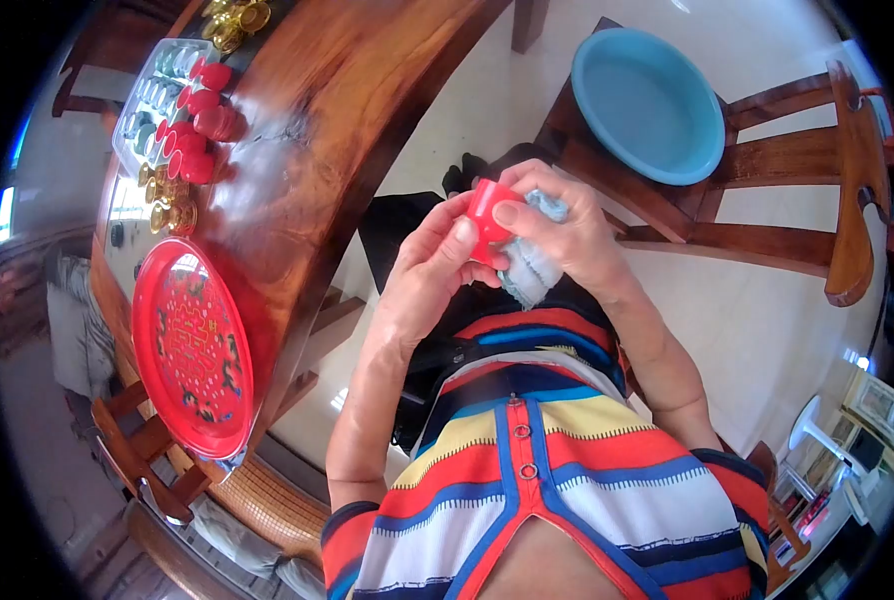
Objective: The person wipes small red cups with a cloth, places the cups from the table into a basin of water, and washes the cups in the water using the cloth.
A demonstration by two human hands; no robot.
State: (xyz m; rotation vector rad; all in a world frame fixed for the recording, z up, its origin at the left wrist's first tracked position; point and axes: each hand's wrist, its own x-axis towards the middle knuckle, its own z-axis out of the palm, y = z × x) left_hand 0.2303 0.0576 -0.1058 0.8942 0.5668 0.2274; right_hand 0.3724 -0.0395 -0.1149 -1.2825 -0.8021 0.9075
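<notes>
Both hands' grip: red cup (487, 222), cloth (534, 265); blue basin (647, 105) beyond.

I see a small red cup (485, 222), glossy plastic by the look of it, held up above the lap and tilted so its side faces the camera. Fingertips cover its edges, so I cannot make out its mouth. Pressed against its right side is a pale blue cloth (529, 268), ribbed and crumpled, bunched in a wad that hangs down just below the cup.
</notes>
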